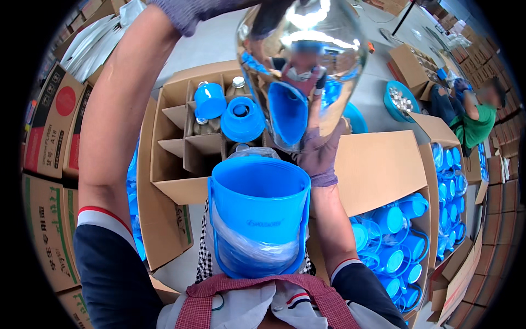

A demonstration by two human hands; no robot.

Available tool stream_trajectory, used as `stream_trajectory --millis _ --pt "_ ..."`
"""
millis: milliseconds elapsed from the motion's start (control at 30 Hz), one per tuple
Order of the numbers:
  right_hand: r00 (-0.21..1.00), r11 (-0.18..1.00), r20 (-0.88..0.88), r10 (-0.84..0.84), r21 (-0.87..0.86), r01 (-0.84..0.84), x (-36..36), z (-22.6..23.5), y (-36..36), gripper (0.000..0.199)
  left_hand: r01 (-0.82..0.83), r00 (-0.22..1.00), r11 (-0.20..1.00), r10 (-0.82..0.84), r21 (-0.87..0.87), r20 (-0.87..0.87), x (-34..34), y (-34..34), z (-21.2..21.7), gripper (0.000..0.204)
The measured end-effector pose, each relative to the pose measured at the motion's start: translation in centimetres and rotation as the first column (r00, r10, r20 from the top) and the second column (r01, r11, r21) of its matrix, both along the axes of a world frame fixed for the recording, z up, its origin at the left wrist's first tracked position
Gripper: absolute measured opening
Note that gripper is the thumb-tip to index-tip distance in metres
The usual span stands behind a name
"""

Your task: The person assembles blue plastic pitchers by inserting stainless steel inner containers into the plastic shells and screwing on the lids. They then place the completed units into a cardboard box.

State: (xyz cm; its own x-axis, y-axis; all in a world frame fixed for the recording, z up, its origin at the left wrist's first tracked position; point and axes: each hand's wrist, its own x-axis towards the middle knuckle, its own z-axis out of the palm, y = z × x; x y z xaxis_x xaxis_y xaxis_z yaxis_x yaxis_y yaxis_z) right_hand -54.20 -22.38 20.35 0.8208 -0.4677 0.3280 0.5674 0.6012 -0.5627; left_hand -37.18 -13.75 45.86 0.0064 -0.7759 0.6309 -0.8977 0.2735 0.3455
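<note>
my left grip (189,13) is cut off at twelve o'clock, gloved, clamped on the top of the mirrored glass flask (307,60); my right grip (318,151) cups its underside, fingers wrapped. the flask's neck is hidden by its own glare. below, at six o'clock, the blue plastic shell (257,216) sits in my lap, a clear bag inside. the divided carton (189,140) at ten o'clock holds blue caps and flasks. the box (402,241) at four o'clock is full of blue shells.
</note>
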Motion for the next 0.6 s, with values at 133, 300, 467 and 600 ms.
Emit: stream_trajectory --millis 133,300,467,600 --pt "0.992 0.992 0.040 0.120 -0.036 -0.119 1.6 -0.8 0.9 0.094 -0.170 0.942 0.984 0.176 -0.045 0.286 0.3 0.6 0.3 0.068" --pt "0.995 0.867 0.002 0.096 0.490 -0.085 1.7 -9.6 -1.1 0.081 0.044 0.974 0.995 -0.063 0.091 0.216 -1.1 1.9 -3.8 0.079" --pt "0.916 0.916 -0.038 -0.400 -0.066 0.397 2.4 -13.8 -1.3 0.075 0.133 0.958 0.989 -0.111 0.063 -0.265 0.9 -2.2 -6.2 0.081" --pt "0.959 0.928 0.240 -0.149 0.369 0.052 3.6 -13.2 -2.1 0.065 -0.029 0.891 0.999 0.034 0.018 -0.453 12.8 -1.4 -18.9 0.060"
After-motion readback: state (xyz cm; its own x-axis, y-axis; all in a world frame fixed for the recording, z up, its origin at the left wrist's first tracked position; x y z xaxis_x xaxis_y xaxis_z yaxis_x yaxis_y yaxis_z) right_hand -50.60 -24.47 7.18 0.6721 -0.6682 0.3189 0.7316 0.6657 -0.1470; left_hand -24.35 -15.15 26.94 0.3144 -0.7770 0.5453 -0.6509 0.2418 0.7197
